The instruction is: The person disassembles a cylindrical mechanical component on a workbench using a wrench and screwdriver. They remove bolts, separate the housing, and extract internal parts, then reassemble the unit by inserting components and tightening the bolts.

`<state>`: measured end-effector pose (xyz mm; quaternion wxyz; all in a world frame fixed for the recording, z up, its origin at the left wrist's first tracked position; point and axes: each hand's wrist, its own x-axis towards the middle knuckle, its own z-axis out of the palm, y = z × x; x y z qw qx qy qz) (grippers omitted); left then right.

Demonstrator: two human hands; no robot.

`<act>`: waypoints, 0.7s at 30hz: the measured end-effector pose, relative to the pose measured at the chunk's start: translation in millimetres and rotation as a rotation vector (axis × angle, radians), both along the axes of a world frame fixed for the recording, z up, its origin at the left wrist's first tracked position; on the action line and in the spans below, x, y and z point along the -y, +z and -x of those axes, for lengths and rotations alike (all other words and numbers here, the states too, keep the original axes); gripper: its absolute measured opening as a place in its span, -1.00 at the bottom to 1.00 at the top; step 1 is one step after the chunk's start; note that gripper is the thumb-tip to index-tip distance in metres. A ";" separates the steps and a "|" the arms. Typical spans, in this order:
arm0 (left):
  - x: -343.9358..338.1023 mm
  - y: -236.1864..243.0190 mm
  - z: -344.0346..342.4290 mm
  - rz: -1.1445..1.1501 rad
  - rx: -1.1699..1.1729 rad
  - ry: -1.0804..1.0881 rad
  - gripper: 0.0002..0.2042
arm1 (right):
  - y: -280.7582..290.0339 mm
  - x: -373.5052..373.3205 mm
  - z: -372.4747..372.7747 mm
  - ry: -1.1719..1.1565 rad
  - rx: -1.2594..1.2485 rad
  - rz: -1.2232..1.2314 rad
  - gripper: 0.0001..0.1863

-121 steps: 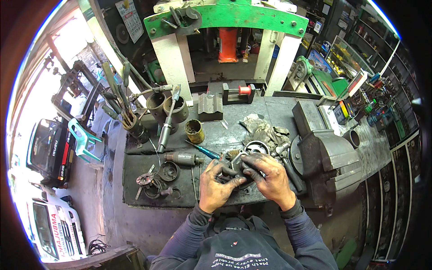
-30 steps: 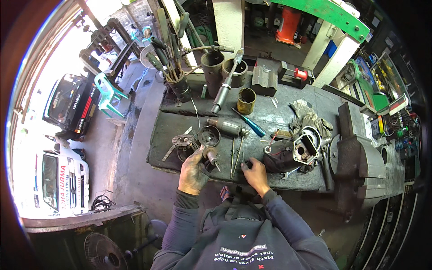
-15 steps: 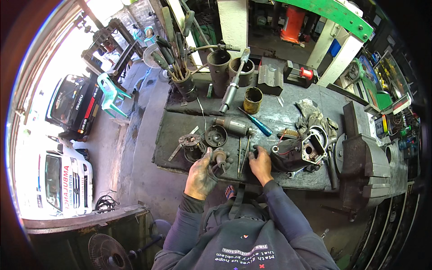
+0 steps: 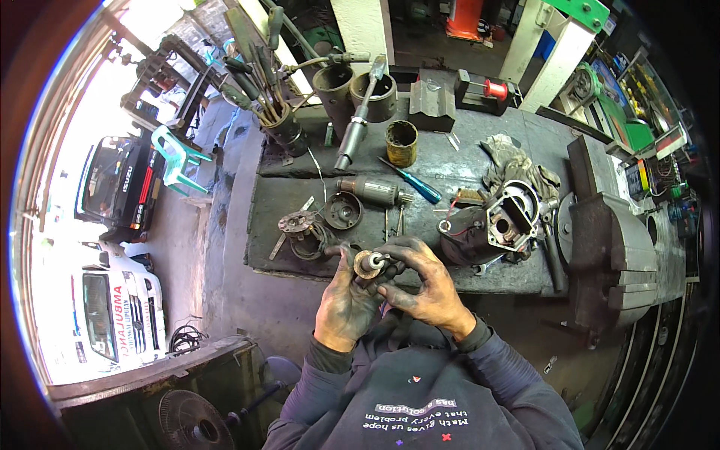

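Close to my body, just off the bench's front edge, I hold a round flanged metal part with a short central shaft. My left hand cradles it, thumb on one side and fingers behind it. My right hand pinches around the shaft's end, its fingertips dark with grease; any smaller piece between them is hidden. On the bench beyond lie a motor armature, a round metal cap and a brush holder assembly. A gear housing sits to the right of my right hand.
A blue-handled screwdriver and a yellowish tin are mid-bench. A can of hand tools stands at the back left, with metal cylinders beside it. A crumpled rag lies behind the housing; a large vise is at right.
My right hand has left the thin tools on the bench and come left to the flanged part. My left hand has shifted slightly right, and the part's shaft now points toward my right fingers.
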<state>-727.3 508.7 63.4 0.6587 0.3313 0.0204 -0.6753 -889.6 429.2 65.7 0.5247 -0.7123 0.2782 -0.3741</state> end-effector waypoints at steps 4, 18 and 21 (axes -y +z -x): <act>-1.4 -5.4 10.6 0.011 -0.093 -0.009 -0.53 | -2.8 -3.8 5.3 -0.077 -0.032 0.028 -0.46; 0.2 -5.4 29.7 0.101 0.489 0.097 -0.60 | -2.6 -10.1 37.3 -0.136 -0.087 0.040 -0.43; 3.8 0.0 31.4 0.117 0.648 0.069 -0.60 | -2.3 -14.2 46.5 -0.119 -0.075 -0.030 -0.50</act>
